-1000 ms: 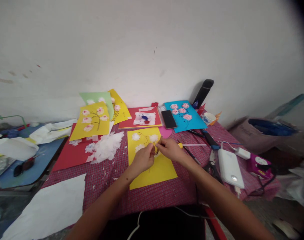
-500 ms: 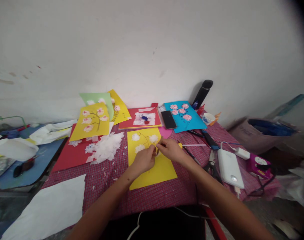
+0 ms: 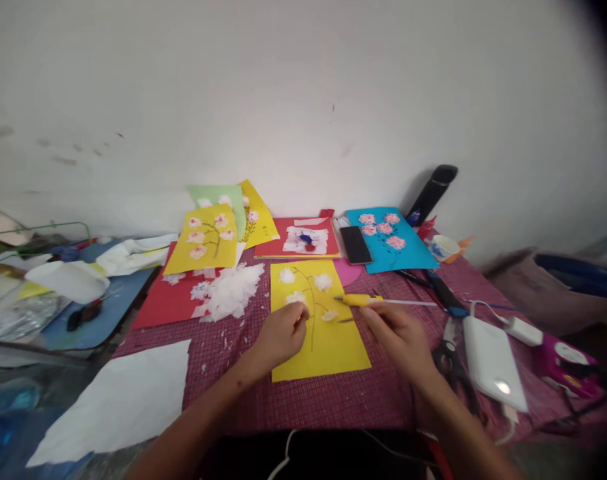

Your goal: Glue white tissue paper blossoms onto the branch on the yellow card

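Note:
My left hand (image 3: pixel 282 335) is curled with its fingertips together over the left part of a yellow sheet (image 3: pixel 328 363); what they hold, if anything, is hidden. The sheet bears a drawn branch and white paper flowers (image 3: pixel 324 283). A smaller pale petal piece (image 3: pixel 328 315) lies right of the stem. My right hand (image 3: pixel 397 337) is at the sheet's right edge, slightly blurred, its fingers closed against the yellow glue gun (image 3: pixel 360 300). The nozzle points left over the sheet, and a white glue stick (image 3: pixel 410 303) runs out to the right.
White torn paper petals (image 3: pixel 230 293) lie on red paper. Finished flower cards stand behind, including a blue one (image 3: pixel 390 240) near a phone (image 3: pixel 356 245). Scissors (image 3: pixel 456 370), a knife (image 3: pixel 448 293) and a white power bank (image 3: pixel 494 363) are on the right.
My right hand has drawn back to the right from the flowers, baring the glue gun. My left hand has moved slightly down and left on the sheet. The view has turned a little left.

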The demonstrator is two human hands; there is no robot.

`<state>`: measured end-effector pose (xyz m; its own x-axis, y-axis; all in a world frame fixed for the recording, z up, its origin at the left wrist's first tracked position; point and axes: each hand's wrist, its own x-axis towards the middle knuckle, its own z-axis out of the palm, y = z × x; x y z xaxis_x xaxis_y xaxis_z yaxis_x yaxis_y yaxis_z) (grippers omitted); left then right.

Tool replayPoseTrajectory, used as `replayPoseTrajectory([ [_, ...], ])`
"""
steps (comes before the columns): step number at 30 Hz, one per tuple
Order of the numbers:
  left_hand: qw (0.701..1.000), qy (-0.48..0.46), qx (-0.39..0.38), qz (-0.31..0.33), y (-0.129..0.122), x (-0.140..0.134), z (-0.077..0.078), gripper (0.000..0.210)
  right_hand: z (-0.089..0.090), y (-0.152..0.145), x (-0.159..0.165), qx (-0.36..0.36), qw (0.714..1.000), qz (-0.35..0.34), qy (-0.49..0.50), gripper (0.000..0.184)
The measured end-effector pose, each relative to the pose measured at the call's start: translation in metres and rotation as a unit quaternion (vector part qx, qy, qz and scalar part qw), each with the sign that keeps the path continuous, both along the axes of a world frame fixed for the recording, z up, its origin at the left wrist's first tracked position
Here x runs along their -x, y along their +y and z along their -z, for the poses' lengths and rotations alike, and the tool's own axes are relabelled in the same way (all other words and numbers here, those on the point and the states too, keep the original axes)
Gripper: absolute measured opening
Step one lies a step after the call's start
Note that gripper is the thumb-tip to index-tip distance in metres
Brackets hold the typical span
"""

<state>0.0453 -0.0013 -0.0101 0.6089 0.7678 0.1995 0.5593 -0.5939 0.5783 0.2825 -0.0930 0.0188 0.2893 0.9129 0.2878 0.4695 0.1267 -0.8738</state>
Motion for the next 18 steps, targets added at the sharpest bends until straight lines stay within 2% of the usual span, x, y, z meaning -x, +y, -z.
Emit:
replayPoseTrajectory([
  [3, 0.997, 0.048, -0.02, -0.048, 0.01, 0.051, 0.002, 0.013, 0.027, -0.035, 0.012, 0.033, 0.994, -0.028, 0.097, 0.019],
  [6, 0.975, 0.101, -0.114, -0.164, 0.036, 0.092, -0.003, 0.019, 0.055, -0.056, 0.028, 0.045, 0.989, -0.056, 0.129, 0.018],
  [7, 0.965, 0.125, -0.147, -0.18, 0.045, 0.099, -0.005, 0.023, 0.062, -0.059, 0.032, 0.044, 0.988, -0.057, 0.136, 0.018],
  [9, 0.949, 0.18, -0.182, -0.183, 0.059, 0.103, -0.01, 0.027, 0.072, -0.062, 0.038, 0.04, 0.988, -0.046, 0.143, 0.018],
  [11, 0.942, 0.215, -0.197, -0.166, 0.067, 0.095, -0.013, 0.027, 0.076, -0.063, 0.04, 0.039, 0.989, -0.031, 0.141, 0.018],
  [15, 0.93, 0.248, -0.221, -0.16, 0.074, 0.078, -0.011, 0.017, 0.077, -0.063, 0.037, 0.045, 0.989, -0.03, 0.137, 0.019],
  [18, 0.931, 0.26, -0.206, -0.153, 0.081, 0.081, -0.007, 0.022, 0.076, -0.064, 0.036, 0.046, 0.989, -0.033, 0.137, 0.019],
])
